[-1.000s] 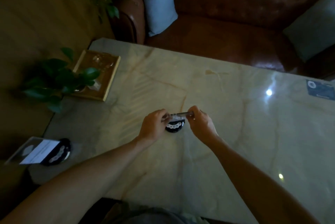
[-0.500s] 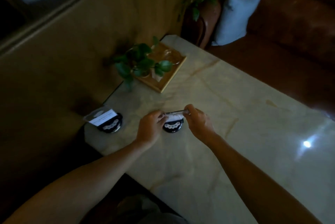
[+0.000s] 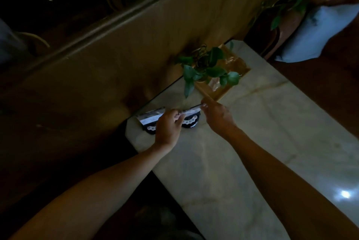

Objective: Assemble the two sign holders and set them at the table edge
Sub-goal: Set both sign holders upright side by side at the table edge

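Head view: dim room, pale tabletop (image 3: 242, 162).
First sign holder (image 3: 150, 118): stands by the corner edge, just left of the left fingers.
Left hand (image 3: 168, 126): fingers pinch one end of the clear panel (image 3: 191, 110).
Second sign holder (image 3: 190, 122): its black base sits under the panel, between both hands.
Right hand (image 3: 217, 116): fingers pinch the other end.
Do it well: keep the panel level, lower it gently, and line it up beside the first one.

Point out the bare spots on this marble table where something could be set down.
Bare marble table runs between the two forearms and right of the right hand, toward the sofa side. Crowded: the left edge, where both sign holders sit side by side under the left hand, and the plant tray beyond.
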